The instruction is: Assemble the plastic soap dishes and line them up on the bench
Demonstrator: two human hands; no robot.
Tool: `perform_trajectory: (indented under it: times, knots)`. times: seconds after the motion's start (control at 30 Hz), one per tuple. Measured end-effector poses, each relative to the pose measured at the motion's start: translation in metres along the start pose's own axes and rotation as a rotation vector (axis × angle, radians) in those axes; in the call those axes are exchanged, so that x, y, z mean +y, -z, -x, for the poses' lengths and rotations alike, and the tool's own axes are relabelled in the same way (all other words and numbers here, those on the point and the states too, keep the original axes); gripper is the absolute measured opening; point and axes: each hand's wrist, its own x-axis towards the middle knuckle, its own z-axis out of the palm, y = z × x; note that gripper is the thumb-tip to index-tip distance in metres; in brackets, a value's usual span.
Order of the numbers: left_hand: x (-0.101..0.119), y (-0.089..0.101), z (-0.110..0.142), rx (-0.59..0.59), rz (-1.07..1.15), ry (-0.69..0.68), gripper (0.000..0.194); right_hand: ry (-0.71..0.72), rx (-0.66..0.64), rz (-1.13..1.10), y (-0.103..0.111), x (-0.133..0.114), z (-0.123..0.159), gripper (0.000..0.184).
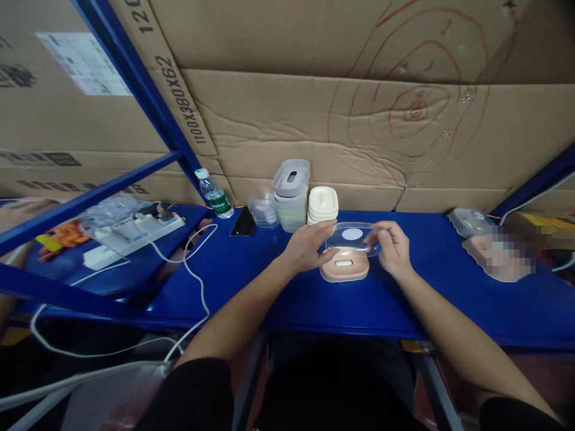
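My left hand [309, 244] and my right hand [392, 246] both grip a clear plastic lid [353, 236] with a white round spot in its middle. They hold it level, just above a pink rectangular box [344, 267] that rests on the blue table [251, 281]. My left fingers pinch the lid's left edge and my right fingers curl round its right edge.
Behind the hands stand a stack of grey boxes [291, 194], a stack of cream boxes [322, 205] and clear lids [263, 209]. A black phone [243, 221], a water bottle [214, 194] and a power strip [135, 230] with white cables lie left. Cardboard walls the back.
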Motion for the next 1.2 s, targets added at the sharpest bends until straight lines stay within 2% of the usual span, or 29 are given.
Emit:
perform_trajectory:
  times: [0.1, 0.17, 0.4, 0.5, 0.6, 0.67, 0.73, 0.83, 0.93, 1.1, 1.2]
  knots:
    - [0.007, 0.007, -0.005, -0.097, -0.003, -0.143, 0.047, -0.116, 0.043, -0.103, 0.000, -0.006, -0.004, 0.039]
    - [0.008, 0.013, -0.007, -0.122, -0.012, -0.187, 0.044, -0.149, 0.047, -0.144, -0.001, -0.008, -0.007, 0.039]
    - [0.006, 0.031, -0.012, -0.178, -0.019, -0.077, 0.033, -0.243, -0.027, -0.290, -0.001, -0.009, -0.009, 0.042]
    - [0.008, 0.031, -0.015, -0.219, 0.003, -0.100, 0.030, -0.275, -0.032, -0.265, 0.003, -0.007, -0.012, 0.044]
    - [0.008, 0.025, -0.014, -0.212, 0.020, -0.121, 0.035, -0.286, -0.030, -0.200, 0.007, -0.002, -0.016, 0.058]
    - [0.003, 0.021, -0.009, -0.140, 0.007, -0.094, 0.040, -0.260, -0.033, -0.198, 0.008, 0.001, -0.018, 0.072]
    - [-0.006, 0.018, -0.002, 0.029, -0.050, 0.000, 0.042, -0.222, -0.057, -0.226, 0.009, 0.005, -0.018, 0.077]
    - [-0.028, 0.024, 0.006, 0.364, -0.210, 0.288, 0.042, -0.203, -0.110, -0.245, 0.009, 0.010, -0.018, 0.063]
    - [-0.055, 0.042, 0.009, 0.551, -0.326, 0.555, 0.033, -0.230, -0.136, -0.198, 0.008, 0.014, -0.017, 0.051]
    - [-0.097, 0.069, 0.018, 0.686, -0.384, 0.749, 0.023, -0.253, -0.194, -0.144, 0.005, 0.019, -0.016, 0.046]
    - [-0.111, 0.069, 0.026, 0.640, -0.434, 0.869, 0.023, -0.241, -0.235, -0.113, 0.004, 0.020, -0.015, 0.048]
